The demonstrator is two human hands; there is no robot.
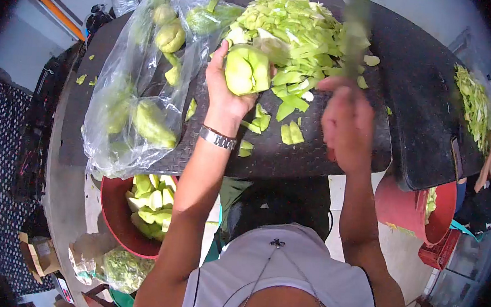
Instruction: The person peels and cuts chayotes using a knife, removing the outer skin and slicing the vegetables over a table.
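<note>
My left hand (222, 97) is wrapped round a peeled, pale green chayote (247, 70), with a dark crease down its near face. My right hand (347, 121) grips a knife (355, 35) whose upward-pointing blade is smeared by motion. The blade is apart from the chayote. Beyond both hands lies a heap of green chayote peelings (301, 28) on the dark table (290, 166). Loose peel pieces (292, 133) are scattered between my hands. To the left, a clear plastic bag (105, 137) holds several unpeeled chayotes (170, 37).
A red bucket (110, 218) of cut chayote pieces stands below the table's left front edge. At right, another red bucket (394, 203) sits under the table. Another person's hand (490, 152) is beside more peelings (474, 108) at the far right.
</note>
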